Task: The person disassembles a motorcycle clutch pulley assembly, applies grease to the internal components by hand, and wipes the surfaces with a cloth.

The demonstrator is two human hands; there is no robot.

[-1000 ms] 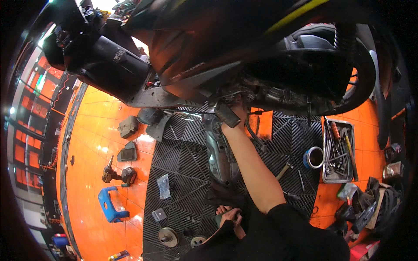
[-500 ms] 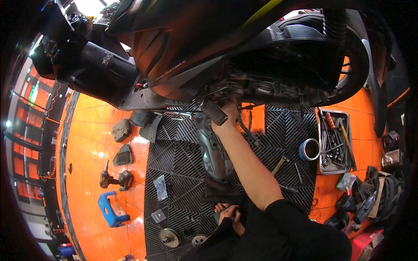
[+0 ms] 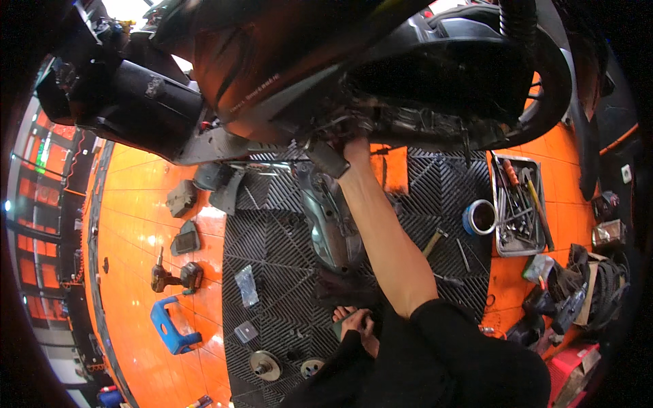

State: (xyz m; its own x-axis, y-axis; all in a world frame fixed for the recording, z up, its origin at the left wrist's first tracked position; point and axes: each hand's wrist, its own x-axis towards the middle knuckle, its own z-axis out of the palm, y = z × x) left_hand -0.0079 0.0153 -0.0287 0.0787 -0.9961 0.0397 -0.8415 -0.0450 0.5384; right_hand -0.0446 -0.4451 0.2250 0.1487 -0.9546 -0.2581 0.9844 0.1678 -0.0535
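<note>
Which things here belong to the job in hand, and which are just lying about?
In the job:
scooter, with the right hand reaching in at its underside, grip hidden
long grey part beside the arm, probably

Lying about, seemingly untouched, though some may serve:
tool tray
hammer
power tool
blue stool

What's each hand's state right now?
Left hand: low in view; grip can't be told.
Right hand: up against the scooter, fingers hidden; can't tell.
</note>
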